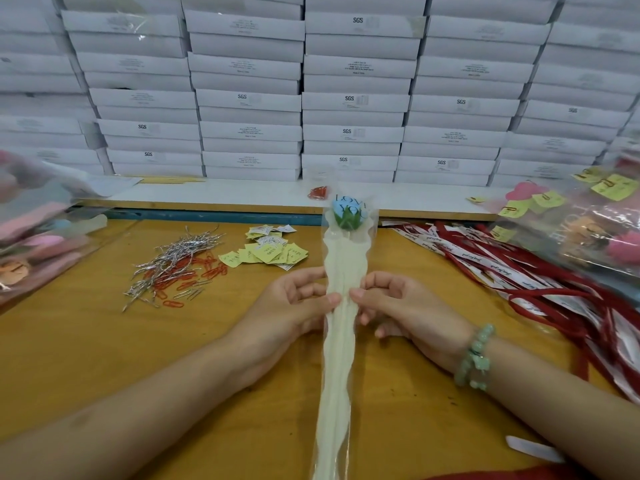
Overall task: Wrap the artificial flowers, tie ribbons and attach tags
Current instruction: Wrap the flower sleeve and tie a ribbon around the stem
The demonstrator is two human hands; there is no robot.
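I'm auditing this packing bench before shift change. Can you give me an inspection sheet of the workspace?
Surface: orange-brown wooden table, small dark marks.
Job's things: blue artificial flower in clear plastic sleeve; yellow paper tags; red and white ribbons at right.
Clutter: silver twist ties mixed with red paper clips; clear bag of wrapped flowers at left edge, another at right.
Grippers: left hand and right hand each pinch the sleeve mid-length.
Cables: nothing seen.
Surroundings: stacked white cardboard boxes behind.
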